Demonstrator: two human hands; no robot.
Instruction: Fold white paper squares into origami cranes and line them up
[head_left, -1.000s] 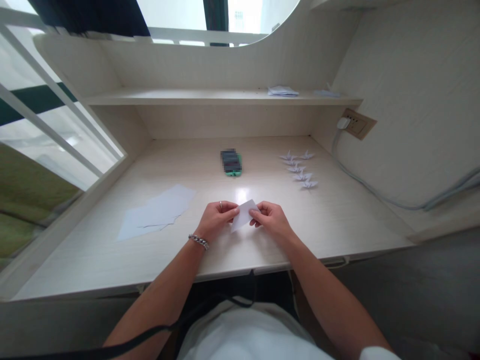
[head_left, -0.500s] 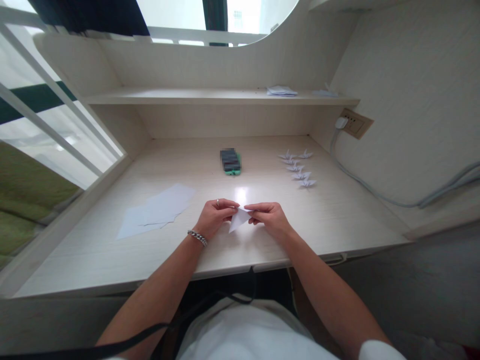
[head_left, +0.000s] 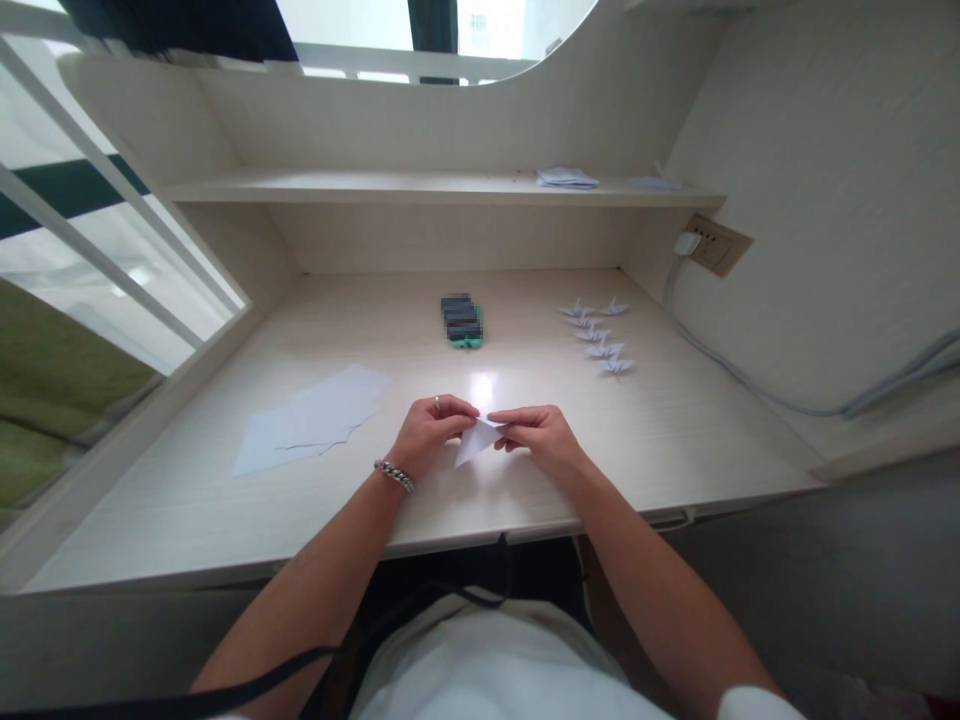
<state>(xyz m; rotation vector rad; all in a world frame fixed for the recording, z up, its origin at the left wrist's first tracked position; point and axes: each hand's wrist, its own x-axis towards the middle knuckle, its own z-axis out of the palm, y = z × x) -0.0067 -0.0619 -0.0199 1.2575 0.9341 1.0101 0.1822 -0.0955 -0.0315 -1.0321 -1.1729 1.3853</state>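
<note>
A small piece of folded white paper [head_left: 475, 441] is held above the desk near its front edge, one pointed corner hanging down toward me. My left hand [head_left: 433, 432], with a ring and a chain bracelet, pinches its upper left side. On the opposite side, the thumb and fingers of my right hand [head_left: 541, 436] grip the upper right corner. The fingertips of both hands are close together and cover parts of the folds. Several folded paper cranes [head_left: 602, 350] stand in a loose row beyond my right hand.
Loose sheets of white paper [head_left: 319, 408] lie overlapping at the left. A dark, pixelated object with a green edge [head_left: 462, 322] sits mid-desk. On the shelf [head_left: 375, 187] rests folded paper [head_left: 567, 178]. A grey cable [head_left: 739, 375] runs from the wall socket [head_left: 718, 246] along the right.
Both hands keep their pinch on the folded paper, almost in the same place. The paper's lower point has shifted very slightly left. The camera view has moved a little.
</note>
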